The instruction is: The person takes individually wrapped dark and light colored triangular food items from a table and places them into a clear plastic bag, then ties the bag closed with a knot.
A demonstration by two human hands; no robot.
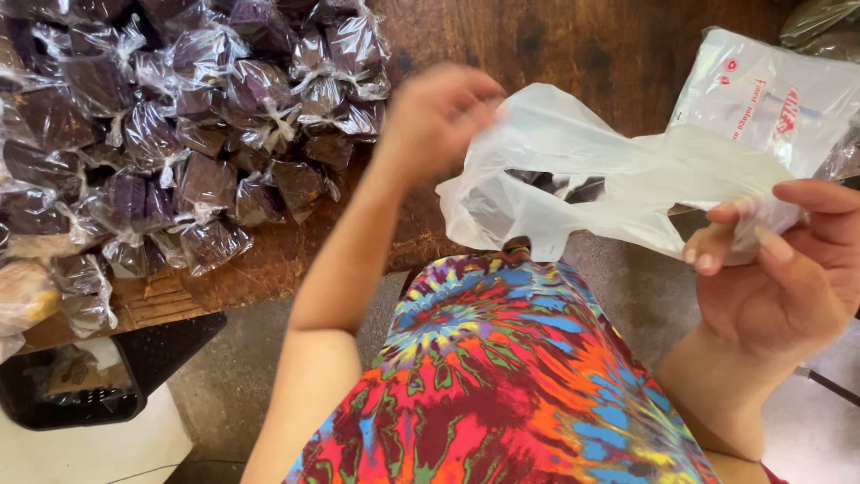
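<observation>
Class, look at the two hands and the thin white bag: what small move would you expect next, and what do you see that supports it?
Probably pulling the bag's mouth wider. The left hand and right hand each pinch an end of the white plastic bag, which hangs crumpled between them with something dark showing inside, and wrapped purple packets lie piled on the wooden table.

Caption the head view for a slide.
Both hands, left hand and right hand, stretch a thin white plastic bag beside piled purple wrapped packets.

A small food-packing stall or home workshop is showing here: tied clear packets of dark purple sweets (188, 134) are piling on a worn wooden table (573, 45).
</observation>
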